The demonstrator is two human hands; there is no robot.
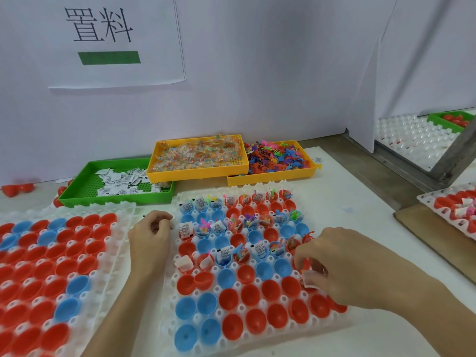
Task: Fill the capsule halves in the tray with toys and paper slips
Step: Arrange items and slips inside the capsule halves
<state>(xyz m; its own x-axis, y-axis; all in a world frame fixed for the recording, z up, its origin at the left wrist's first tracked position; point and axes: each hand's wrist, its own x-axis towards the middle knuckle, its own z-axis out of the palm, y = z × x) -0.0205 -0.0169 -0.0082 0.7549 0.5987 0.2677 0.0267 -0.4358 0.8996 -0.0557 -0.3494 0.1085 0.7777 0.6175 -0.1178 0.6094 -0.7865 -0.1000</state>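
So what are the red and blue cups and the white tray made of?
The cups look like smooth hard plastic: solid colour with a soft shine inside. The tray looks like thin moulded plastic, milky and partly see-through, with glossy bumps. I can't be sure from looks alone.

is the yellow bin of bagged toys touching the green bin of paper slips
Touching. The head view shows the yellow bin of bagged toys overlapping the back right corner of the green bin, its near edge resting on that rim with no gap visible.
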